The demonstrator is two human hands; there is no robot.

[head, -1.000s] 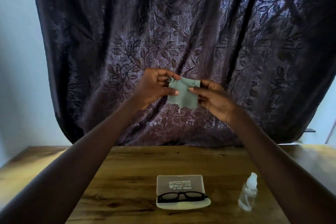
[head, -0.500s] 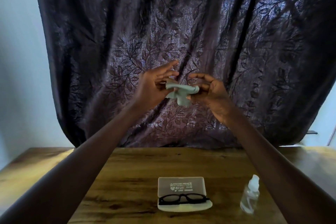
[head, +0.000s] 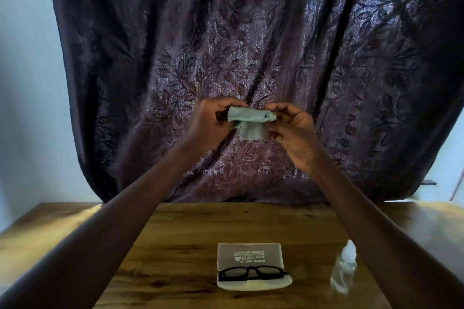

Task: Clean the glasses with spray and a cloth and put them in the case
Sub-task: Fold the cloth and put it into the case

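Mid-frame, left hand point(head: 208, 124) and right hand point(head: 295, 132) pinch the cloth point(head: 248, 120) in curled fingers; the glasses point(head: 252, 273) lie in the open case point(head: 248, 252) bottom centre, cleaned or not unclear.

**Bare arms, bare hands**

The left forearm point(head: 125, 211), reaching in from 7 o'clock, and the right forearm point(head: 366, 211), from 5 o'clock, are uncovered along their visible length, long and slender. The left hand point(head: 208, 124) and right hand point(head: 295, 133) are bare. The fingers point(head: 282, 108) are slim; the nails are too shadowed to tell.

Grey-green cloth point(head: 251, 120), leaf-patterned purple curtain point(head: 251, 45)
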